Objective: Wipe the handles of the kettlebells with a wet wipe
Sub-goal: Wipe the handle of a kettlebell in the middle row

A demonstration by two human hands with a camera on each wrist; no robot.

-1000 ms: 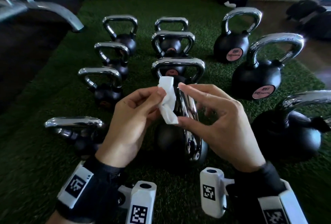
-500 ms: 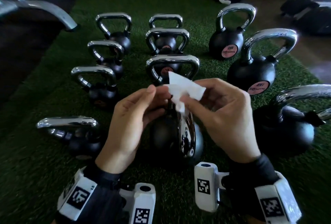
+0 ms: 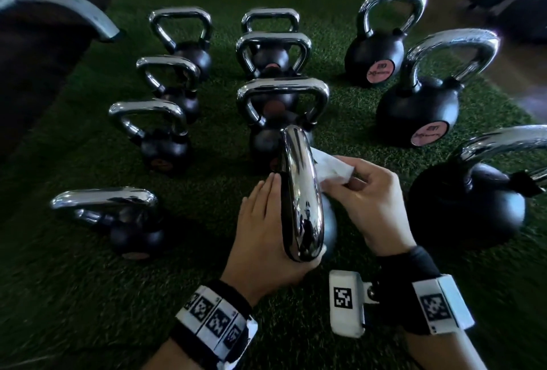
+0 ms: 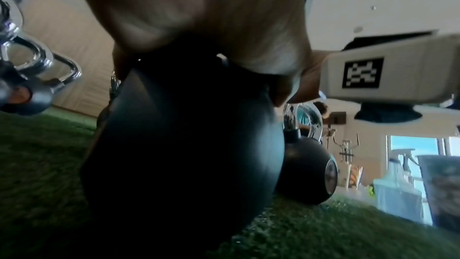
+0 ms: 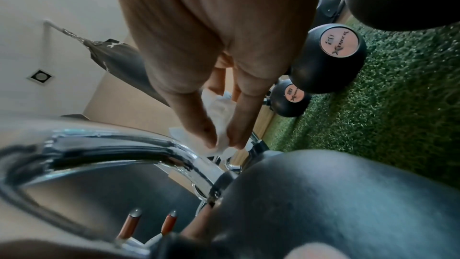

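Note:
The nearest kettlebell (image 3: 325, 227) stands on green turf, its chrome handle (image 3: 299, 192) end-on to me. My left hand (image 3: 266, 215) lies against the left side of that handle with the fingers (image 3: 273, 189) straight. In the left wrist view the palm covers the top of the black body (image 4: 184, 145). My right hand (image 3: 364, 192) pinches a crumpled white wet wipe (image 3: 331, 171) beside the handle's far right side. In the right wrist view thumb and fingers pinch the wipe (image 5: 221, 125) just above the chrome handle (image 5: 112, 145).
Several smaller kettlebells (image 3: 165, 129) stand in rows ahead and to the left on the turf (image 3: 74, 295). Larger ones (image 3: 420, 103) crowd the right. A grey machine arm (image 3: 74, 14) juts in at top left. Bags (image 3: 515, 2) lie on wood floor behind.
Both hands held the wipe above the handle before. My left hand has let go and dropped to the handle's left side. My right hand has brought the wipe down to its right side.

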